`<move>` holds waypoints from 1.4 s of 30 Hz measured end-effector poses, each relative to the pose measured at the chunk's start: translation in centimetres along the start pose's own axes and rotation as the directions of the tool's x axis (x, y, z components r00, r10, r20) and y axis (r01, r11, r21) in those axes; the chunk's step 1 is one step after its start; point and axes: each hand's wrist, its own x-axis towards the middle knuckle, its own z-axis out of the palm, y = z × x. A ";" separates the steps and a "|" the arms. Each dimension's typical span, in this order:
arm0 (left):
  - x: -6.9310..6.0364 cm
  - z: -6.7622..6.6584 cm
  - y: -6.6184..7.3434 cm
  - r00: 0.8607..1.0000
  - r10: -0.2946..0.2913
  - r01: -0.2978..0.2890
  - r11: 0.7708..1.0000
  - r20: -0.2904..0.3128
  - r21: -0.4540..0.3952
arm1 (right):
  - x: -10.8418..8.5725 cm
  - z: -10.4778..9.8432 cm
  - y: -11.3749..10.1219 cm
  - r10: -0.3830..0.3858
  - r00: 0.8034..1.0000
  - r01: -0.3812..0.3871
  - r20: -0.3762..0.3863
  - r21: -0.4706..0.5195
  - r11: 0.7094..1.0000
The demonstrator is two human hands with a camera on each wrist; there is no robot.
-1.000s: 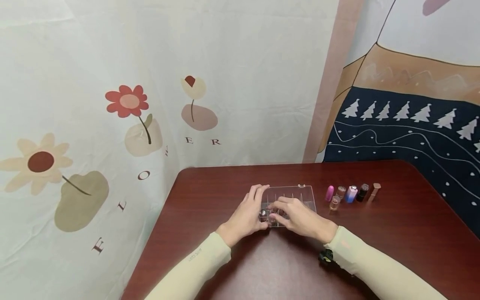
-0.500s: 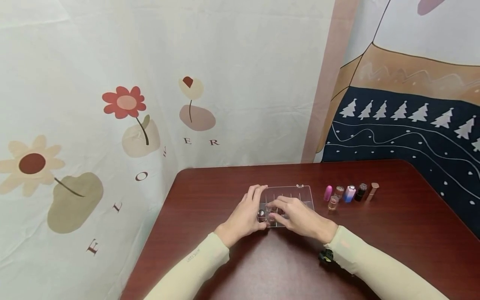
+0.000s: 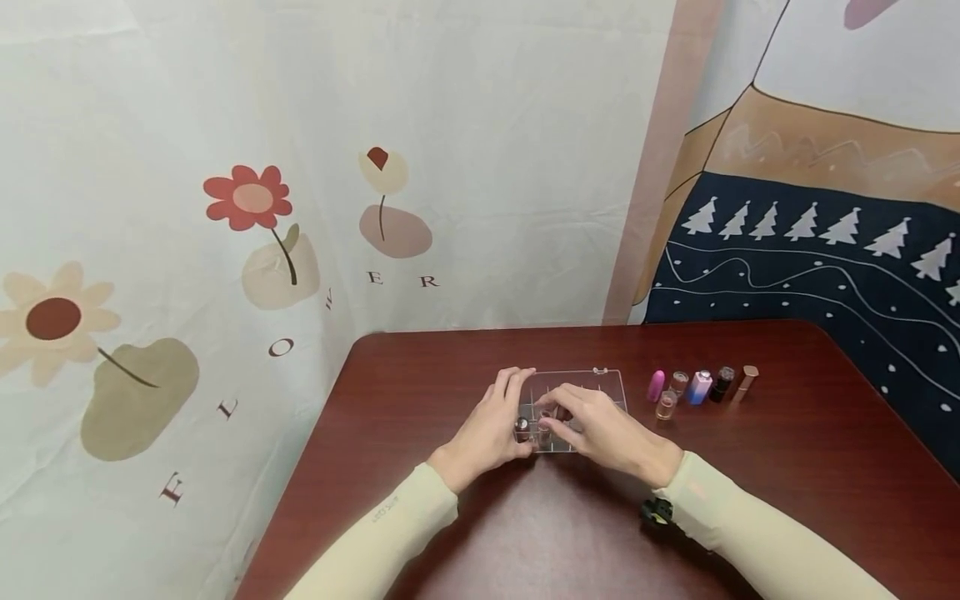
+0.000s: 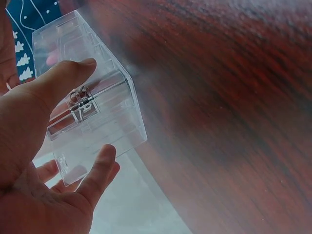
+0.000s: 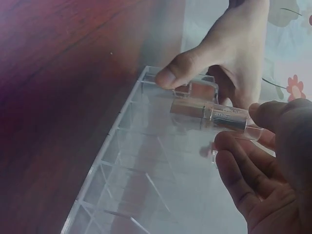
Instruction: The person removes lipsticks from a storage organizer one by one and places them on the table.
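My left hand (image 3: 483, 429) grips the left end of a clear divided box (image 3: 611, 387), its thumb on the near wall and its fingers at the far side. In the right wrist view my right hand (image 5: 287, 151) pinches the upper end of a lipstick tube (image 5: 224, 117) with a clear end. The tube's lower end is at a compartment of the box; how deep it sits I cannot tell. Another lipstick (image 3: 522, 427) stands in the left front compartment, beside my left thumb. In the head view my right fingers partly cover the held tube.
Right of the box stand a pink lipstick (image 3: 656, 386), two clear-capped tubes (image 3: 666, 406), a blue-and-pink tube (image 3: 700, 387), a black one (image 3: 722, 384) and a rose-gold one (image 3: 745, 383). Printed cloths (image 3: 487, 167) hang behind the brown table (image 3: 420, 367).
My right hand has risen slightly over the box, and its fingers have shifted at the tube. The left hand keeps its grip, and the box and the row of lipsticks stay put.
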 end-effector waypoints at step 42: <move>0.0 -0.8 0.0 1.000 0.022 -0.022 1.000 0.008 -0.017 | -2.9 -8.9 2.0 0.019 0.981 -0.050 -0.192 -0.156 0.987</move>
